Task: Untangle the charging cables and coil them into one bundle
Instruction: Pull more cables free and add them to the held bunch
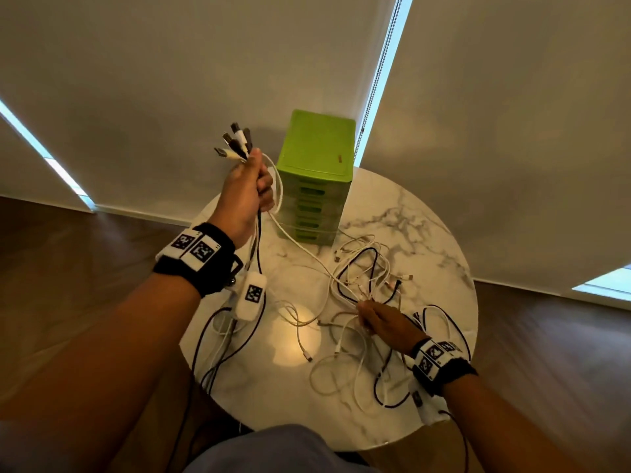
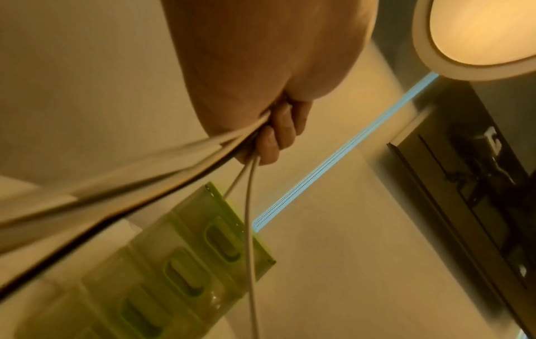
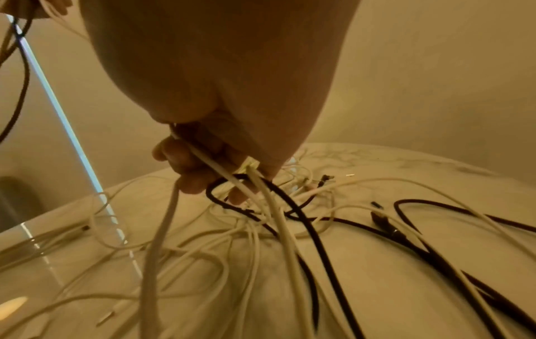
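Left hand (image 1: 246, 196) is up high over the round marble desk (image 1: 430, 233), fist wrapped tight around a gathered sheaf of charging cables (image 1: 362, 285), their USB plugs (image 1: 235, 141) fanning out above the knuckles, black and white strands trailing down past the wrist to the desk. Right hand (image 1: 382, 324) is low on the desk, fingers (image 3: 185, 160) curled and pinching a white strand right at the edge of the knot (image 1: 358, 281), where white and black loops cross each other just in front of the green drawer unit (image 1: 316, 175). So the plug ends look collected, but by my read the untangling is far from done: most of the length lies sprawled in loose loops across the desk, some draping over the near edge. Here's the danger: if the left hand hauls upward while that knot is pinned, the crossings could cinch tighter instead of freeing. One white cable runs taut from the raised fist past the drawer unit's front corner, so a hard tug might drag against it or nudge it. And the loops hanging off the edge could slide to the floor and pull slack with them. Whether the pinched strand is the one that frees the knot, I can't tell from here.
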The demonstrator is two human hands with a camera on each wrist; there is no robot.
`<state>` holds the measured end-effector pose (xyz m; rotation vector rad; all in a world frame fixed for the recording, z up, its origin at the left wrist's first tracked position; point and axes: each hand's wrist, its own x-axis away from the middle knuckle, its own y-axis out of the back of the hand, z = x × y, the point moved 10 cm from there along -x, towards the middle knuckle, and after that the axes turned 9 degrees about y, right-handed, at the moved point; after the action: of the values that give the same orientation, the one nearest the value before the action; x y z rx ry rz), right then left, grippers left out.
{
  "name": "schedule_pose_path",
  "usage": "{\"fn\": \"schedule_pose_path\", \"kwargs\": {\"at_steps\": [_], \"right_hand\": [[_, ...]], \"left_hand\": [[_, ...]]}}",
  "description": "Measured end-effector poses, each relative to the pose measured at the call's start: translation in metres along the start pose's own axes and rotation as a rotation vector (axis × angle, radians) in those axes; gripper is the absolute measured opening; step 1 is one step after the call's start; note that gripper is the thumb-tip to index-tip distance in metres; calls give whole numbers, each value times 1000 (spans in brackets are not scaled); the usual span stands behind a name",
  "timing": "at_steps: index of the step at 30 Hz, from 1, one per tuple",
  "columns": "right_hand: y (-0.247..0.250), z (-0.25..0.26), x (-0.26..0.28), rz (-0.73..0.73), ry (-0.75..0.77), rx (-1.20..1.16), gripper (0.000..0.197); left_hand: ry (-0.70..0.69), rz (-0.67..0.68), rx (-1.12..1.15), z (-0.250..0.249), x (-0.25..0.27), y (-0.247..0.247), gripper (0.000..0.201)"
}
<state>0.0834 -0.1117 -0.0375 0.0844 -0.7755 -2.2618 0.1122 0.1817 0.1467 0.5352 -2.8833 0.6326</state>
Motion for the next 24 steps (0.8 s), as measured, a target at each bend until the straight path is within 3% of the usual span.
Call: {"fn": "schedule_pose_path", "kwargs": {"at_steps": [4,7,11,16,20,24], "right_hand": [[36,12,-16,-196,-23,33,50],[57,51,-34,-327,24,64,45],[48,103,-49,-290,106,71,45],[54,134,-54,-299,133,-2,51],[50,147,-55,-205,179,6,46],[33,127,-49,-72,186,-57,45]], "left_hand": [[1,37,-365,19,9,-7,35],[69,126,-551,58,21,-24,31],[136,172,-643,95,30,-40,33],[74,169,-643,89,32,-48,20],[28,273,-580,81,34,-60,30],[-55,151,-574,62,21,-51,19]]}}
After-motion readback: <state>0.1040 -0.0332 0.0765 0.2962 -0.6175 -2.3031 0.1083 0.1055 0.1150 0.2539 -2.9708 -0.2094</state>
